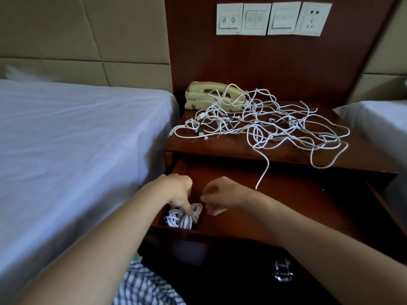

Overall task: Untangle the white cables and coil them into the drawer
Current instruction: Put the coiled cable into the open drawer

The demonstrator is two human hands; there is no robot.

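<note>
A tangle of white cables (275, 124) lies spread over the top of the wooden nightstand (220, 145), with one end hanging down over the open drawer (275, 208). A coiled white cable (184, 217) sits in the drawer's near left corner. My left hand (178, 189) reaches down into the drawer and its fingers press on that coil. My right hand (222, 198) hovers just to the right of the coil, fingers loosely curled, holding nothing.
A beige telephone (211, 96) stands at the back left of the nightstand, partly under cables. A bed with a white sheet (77, 139) runs along the left; another bed (374, 122) is at the right. Wall switches and a socket (273, 18) are above.
</note>
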